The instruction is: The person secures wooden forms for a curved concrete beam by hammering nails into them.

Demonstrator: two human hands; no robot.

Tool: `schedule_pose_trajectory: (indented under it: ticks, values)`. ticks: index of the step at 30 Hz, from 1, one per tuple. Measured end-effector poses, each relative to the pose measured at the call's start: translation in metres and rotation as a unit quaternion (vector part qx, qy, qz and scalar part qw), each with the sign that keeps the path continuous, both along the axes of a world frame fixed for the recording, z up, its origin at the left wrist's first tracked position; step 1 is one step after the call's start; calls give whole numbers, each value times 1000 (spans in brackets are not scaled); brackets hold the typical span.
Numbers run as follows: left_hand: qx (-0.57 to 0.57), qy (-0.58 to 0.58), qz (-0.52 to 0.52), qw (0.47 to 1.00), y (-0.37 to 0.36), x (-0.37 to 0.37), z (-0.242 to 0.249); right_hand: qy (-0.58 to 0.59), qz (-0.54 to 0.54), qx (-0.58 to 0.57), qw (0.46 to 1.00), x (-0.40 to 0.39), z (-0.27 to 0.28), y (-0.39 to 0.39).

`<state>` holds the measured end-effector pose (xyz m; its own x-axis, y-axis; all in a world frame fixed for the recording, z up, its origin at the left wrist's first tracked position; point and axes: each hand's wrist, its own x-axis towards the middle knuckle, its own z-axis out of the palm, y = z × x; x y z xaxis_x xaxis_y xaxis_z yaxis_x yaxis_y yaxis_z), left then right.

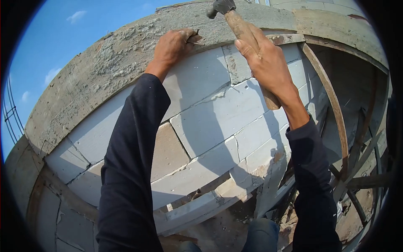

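**Dark sleeves point(128, 176) up front, hammer point(240, 28) aloft in right grip point(268, 63)**

Both forearms reach away from the camera toward a rough concrete beam point(109, 54) on top of a pale block wall point(210, 122). Trouser legs point(261, 235) show at the bottom.

Right grip: bare fingers wrapped round the wooden handle, thumb lying along it. Hammer is tilted, head point(222, 7) up at the top edge of view, butt point(270, 100) poking out below the palm. From where I stand, I can't see whether the head touches anything; looks held in the air.

Left grip point(172, 47): clenched round a small dark piece point(197, 32), just in front of the beam's lower part. Only bits show past the fingers. Could be a nail or a chisel, can't tell. Contact with the concrete: hidden.

Handling, my read: hammer is stiff and top-heavy, mass all in the head. Handle looks worn, so probably decent friction unless dusty or sweaty. Current hold is mid-handle: good control, less leverage. Nearer the butt gives more swing, less accuracy. Small piece should be light, hard, easy to twist; best pinched well back from its struck end, fingers clear. Blocks look brittle at the edges, so keep stray blows off them.
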<state>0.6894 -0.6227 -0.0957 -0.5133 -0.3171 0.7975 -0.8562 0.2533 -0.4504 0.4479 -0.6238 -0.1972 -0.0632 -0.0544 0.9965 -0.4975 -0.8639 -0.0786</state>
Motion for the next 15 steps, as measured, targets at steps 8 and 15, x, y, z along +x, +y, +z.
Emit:
schedule_pose_trajectory:
  ticks: [8, 15]
  values:
    - [30, 7, 27, 999, 8, 0, -8, 63, -51, -13, 997, 31, -19, -25]
    - [16, -11, -6, 1000, 3, 4, -5, -45, 245, 259, 933, 13, -8, 14]
